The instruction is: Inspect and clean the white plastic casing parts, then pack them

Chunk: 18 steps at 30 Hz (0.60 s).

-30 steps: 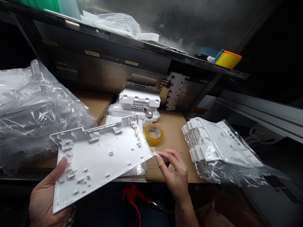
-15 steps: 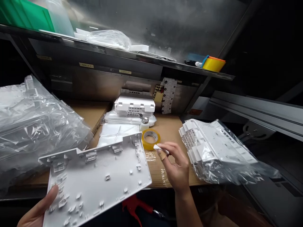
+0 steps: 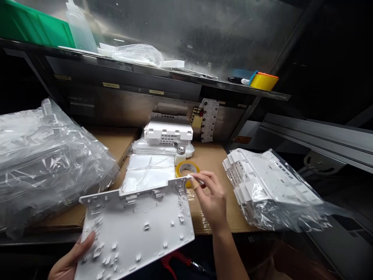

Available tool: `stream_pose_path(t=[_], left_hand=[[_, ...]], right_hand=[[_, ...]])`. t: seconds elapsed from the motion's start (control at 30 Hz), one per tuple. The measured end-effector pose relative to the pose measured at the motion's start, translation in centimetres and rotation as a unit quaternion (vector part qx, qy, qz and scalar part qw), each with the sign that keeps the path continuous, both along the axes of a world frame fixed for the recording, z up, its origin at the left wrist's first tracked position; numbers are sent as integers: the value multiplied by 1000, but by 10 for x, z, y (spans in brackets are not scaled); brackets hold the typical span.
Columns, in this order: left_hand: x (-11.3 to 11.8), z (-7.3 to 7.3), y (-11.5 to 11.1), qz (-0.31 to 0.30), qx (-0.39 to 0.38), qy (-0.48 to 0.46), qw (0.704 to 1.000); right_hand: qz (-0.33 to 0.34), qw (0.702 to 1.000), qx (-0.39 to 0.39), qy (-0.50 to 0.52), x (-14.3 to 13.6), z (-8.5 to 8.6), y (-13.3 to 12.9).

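Observation:
A flat white plastic housing panel (image 3: 136, 229), its inner side with clips and bosses facing up, is gripped at its lower left edge by my left hand (image 3: 71, 254). The thumb lies on top; the other fingers are hidden beneath. My right hand (image 3: 212, 200) pinches a small white wad (image 3: 190, 177), perhaps folded cloth, at the panel's upper right corner. It seems to touch the edge there. Tape or a bandage wraps one digit. Just behind that hand lies a roll of yellowish tape (image 3: 179, 168), beside a small bottle with a metal cap (image 3: 180, 154).
Bagged white parts are heaped at left (image 3: 55, 155), and a bagged stack of housings (image 3: 271, 182) lies at right. Behind, a white housing (image 3: 169, 131) rests on plastic bags (image 3: 150, 171). A red-handled air gun (image 3: 177, 258) hangs below the cardboard edge. A metal shelf (image 3: 201, 77) crosses above.
My left hand has brought the panel rightward and slightly down. My right hand has moved a little left, and its white wad now meets the panel's upper right corner. The view shifted slightly.

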State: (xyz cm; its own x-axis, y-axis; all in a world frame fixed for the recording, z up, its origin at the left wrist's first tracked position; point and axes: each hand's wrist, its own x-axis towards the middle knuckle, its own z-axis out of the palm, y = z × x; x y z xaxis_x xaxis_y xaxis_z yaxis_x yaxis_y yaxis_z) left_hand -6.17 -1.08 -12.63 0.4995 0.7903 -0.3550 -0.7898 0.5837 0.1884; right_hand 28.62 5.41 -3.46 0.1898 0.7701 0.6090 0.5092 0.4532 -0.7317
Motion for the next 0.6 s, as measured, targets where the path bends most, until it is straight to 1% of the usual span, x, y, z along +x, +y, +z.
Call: stream_pose_path(t=[0.07, 0.13, 0.2, 0.23, 0.3, 0.37, 0.43, 0.5, 0.6], left_hand=[[10, 3, 0, 42, 6, 45, 998], [28, 12, 0, 83, 26, 67, 994], [49, 28, -1, 129, 51, 85, 987], [60, 38, -1, 146, 57, 101, 982], [84, 58, -2, 179, 74, 172, 966], [107, 78, -4, 186, 62, 223, 955], [127, 94, -6, 184, 52, 221, 956], [142, 103, -8, 189, 60, 209, 958], [155, 107, -9, 191, 84, 211, 955]], right_hand=[[-25, 999, -24, -3, 4, -3, 3], [-45, 999, -10, 11, 4, -4, 3], [-38, 999, 24, 19, -3, 0, 0], [-23, 999, 43, 17, -10, 4, -2], [23, 997, 71, 8, -29, 14, -9], [73, 993, 94, 8, -50, 26, -17], [107, 987, 115, 18, -70, 37, -23], [122, 984, 130, 23, -82, 45, -27], [119, 983, 136, 15, -85, 47, -26]])
